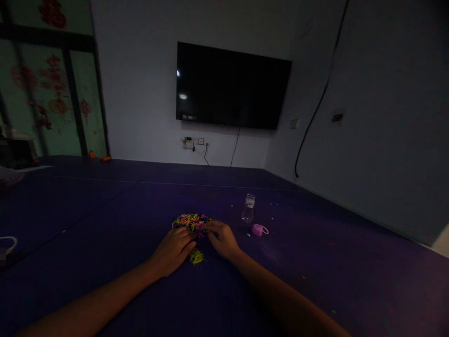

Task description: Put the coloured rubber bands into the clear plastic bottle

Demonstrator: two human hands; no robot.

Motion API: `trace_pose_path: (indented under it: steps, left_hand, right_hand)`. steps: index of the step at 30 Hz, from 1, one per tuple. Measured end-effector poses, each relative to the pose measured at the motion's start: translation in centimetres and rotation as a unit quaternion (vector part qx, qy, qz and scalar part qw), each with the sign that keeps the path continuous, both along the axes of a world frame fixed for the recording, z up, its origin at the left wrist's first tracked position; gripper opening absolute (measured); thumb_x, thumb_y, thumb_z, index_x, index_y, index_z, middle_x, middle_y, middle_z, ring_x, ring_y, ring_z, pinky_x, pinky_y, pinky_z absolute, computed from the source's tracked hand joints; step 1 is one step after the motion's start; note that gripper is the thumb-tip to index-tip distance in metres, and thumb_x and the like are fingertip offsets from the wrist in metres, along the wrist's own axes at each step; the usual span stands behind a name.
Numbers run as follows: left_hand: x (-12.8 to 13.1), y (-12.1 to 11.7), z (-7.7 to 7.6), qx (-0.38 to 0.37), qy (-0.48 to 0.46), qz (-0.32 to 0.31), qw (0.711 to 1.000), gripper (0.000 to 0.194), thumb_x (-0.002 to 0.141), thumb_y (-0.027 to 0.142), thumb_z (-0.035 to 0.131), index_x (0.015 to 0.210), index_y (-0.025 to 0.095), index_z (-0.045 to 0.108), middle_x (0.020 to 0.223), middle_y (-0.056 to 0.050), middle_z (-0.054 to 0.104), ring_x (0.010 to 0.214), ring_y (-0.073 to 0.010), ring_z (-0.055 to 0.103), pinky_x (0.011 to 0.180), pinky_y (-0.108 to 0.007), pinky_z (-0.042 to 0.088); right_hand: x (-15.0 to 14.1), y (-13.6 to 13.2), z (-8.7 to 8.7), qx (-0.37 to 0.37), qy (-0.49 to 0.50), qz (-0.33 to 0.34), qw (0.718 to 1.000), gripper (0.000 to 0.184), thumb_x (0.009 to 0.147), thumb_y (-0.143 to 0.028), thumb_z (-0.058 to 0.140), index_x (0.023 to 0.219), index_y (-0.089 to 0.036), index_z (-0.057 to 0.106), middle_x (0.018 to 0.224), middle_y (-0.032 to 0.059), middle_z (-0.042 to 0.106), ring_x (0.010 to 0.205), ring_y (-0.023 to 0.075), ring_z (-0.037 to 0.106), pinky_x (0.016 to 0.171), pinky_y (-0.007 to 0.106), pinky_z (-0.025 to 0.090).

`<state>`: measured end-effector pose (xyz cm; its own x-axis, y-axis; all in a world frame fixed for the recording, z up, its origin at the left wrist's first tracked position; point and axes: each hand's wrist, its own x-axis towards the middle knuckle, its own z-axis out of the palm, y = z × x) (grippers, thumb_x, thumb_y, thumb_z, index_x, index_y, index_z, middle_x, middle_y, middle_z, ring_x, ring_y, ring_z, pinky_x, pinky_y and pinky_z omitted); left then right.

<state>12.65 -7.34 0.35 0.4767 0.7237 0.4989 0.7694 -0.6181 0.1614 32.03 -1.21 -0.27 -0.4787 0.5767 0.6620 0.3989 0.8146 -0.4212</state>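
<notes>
A heap of small multicoloured rubber bands (pixel 191 219) lies on the purple floor in front of me. My left hand (pixel 177 244) rests at the heap's near left edge, its fingers stretched over the bands and the thumb apart. At the right edge of the heap is my right hand (pixel 221 238), fingers bent down into the bands in a pinch. Whatever sits between those fingertips is too small and dark to make out. Just below my left thumb is a separate little pile of yellow-green rubber bands (pixel 197 256).
Right of the heap, a clear plastic bottle (pixel 248 209) lies near a pink cap with a loop (pixel 258 230). Small white scraps dot the floor around them. A white ring-shaped object (pixel 13 244) is at the far left. Beyond, a television (pixel 231 86) hangs on the wall.
</notes>
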Motion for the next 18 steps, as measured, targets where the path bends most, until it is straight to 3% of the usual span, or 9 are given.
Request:
trace_pose_path:
  steps: [10,18]
  left_hand:
    - [0.0,0.1,-0.3,0.023,-0.013,0.007,1.000,0.027,0.090,0.023,0.041,0.106,0.019,0.062,0.098,-0.006,0.066,0.095,-0.0201,0.057,0.086,-0.038,0.045]
    - [-0.3,0.3,-0.5,0.022,-0.024,0.052,0.998,0.024,0.088,0.020,0.043,0.101,0.019,0.063,0.100,-0.008,0.066,0.097,-0.0220,0.058,0.085,-0.038,0.046]
  right_hand:
    - [0.1,-0.2,0.4,-0.014,0.008,0.027,1.000,0.031,0.077,-0.011,0.044,0.088,-0.020,0.072,0.089,0.0048,0.071,0.083,0.0158,0.064,0.078,0.029,0.049]
    - [-0.9,-1.4,0.1,-0.088,0.004,0.099,0.991,0.027,0.072,-0.012,0.044,0.071,-0.019,0.071,0.074,0.0022,0.070,0.072,0.0145,0.064,0.070,0.025,0.048]
